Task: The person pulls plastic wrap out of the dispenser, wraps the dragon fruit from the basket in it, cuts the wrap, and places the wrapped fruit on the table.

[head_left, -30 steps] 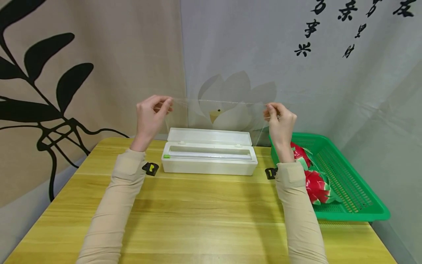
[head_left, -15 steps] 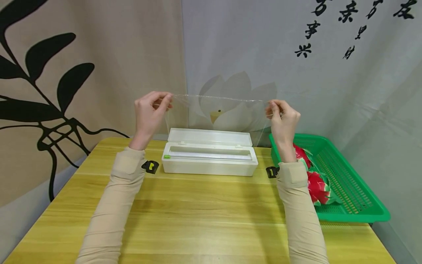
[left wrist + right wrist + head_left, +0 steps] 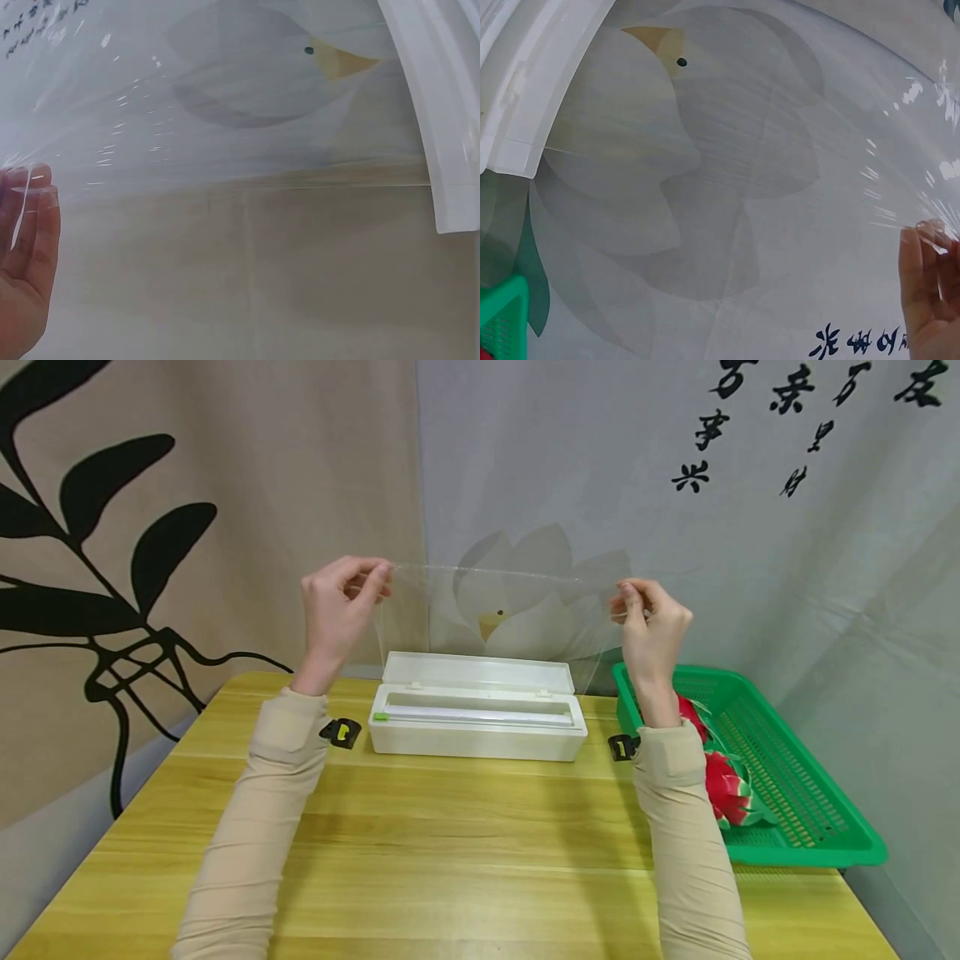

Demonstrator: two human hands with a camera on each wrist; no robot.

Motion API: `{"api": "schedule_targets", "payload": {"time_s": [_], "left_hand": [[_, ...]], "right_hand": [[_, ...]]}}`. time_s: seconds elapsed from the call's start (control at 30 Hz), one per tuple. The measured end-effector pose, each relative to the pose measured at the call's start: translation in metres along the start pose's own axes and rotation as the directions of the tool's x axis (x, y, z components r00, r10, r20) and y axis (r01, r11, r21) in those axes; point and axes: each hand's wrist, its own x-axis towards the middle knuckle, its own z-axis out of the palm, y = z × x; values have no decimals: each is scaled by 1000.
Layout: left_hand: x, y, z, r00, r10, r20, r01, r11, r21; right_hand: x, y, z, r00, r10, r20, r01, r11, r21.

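A clear sheet of plastic wrap (image 3: 510,610) is stretched upright between the two hands in the head view. My left hand (image 3: 339,606) pinches its upper left corner between thumb and fingers. The upper right corner is pinched by my right hand (image 3: 651,622). From there the film runs down to a white plastic wrap box (image 3: 480,742), whose lid (image 3: 477,672) stands open at the back. A bar with a small green slider (image 3: 381,717) lies along the box's opening. In the right wrist view, creases in the film (image 3: 877,180) fan out from the fingertips.
On the right of the wooden table (image 3: 480,852) stands a green plastic basket (image 3: 795,752), partly behind the right forearm. Red dragon fruits (image 3: 726,789) lie in it. A printed curtain (image 3: 525,443) hangs close behind the table.
Both hands have risen and moved slightly apart, the right one farther to the right. The plastic wrap's top edge has gone up with them. The box has stayed in place.
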Motion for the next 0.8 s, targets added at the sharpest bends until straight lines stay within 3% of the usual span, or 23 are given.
{"api": "schedule_targets", "payload": {"time_s": [0.8], "left_hand": [[12, 15, -6, 998, 44, -40, -45, 999, -21]], "right_hand": [[10, -18, -2, 999, -22, -39, 23, 1000, 17]]}}
